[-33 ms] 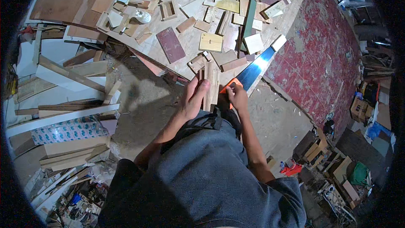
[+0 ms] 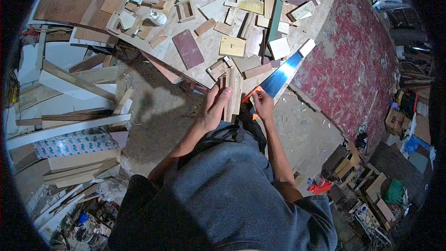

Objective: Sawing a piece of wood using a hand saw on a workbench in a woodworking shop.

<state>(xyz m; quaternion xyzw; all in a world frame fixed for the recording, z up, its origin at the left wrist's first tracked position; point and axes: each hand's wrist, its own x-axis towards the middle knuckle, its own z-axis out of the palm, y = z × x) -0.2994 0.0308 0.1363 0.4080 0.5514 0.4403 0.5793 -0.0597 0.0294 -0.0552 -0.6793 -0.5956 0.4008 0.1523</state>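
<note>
My left hand grips upright pale wooden strips at the worktable's near edge, thumb along their face. Just right of it, my right hand is closed over the orange handle of a hand saw; a small pale bit shows at its fingertips, and whether the fingers grip this or the handle is unclear. The saw's steel blade runs up and right to a small white block at the table edge. Small wood offcuts lie just beyond the strips.
The worktable carries several offcuts, a long green strip and a white bottle. Boards and a patterned wrapped roll are piled at the left. A red floor panel lies at the right, with cluttered scrap below it.
My right hand has shifted very slightly at the saw handle, and more orange shows below its fingers. My left hand and the strips stay where they were.
</note>
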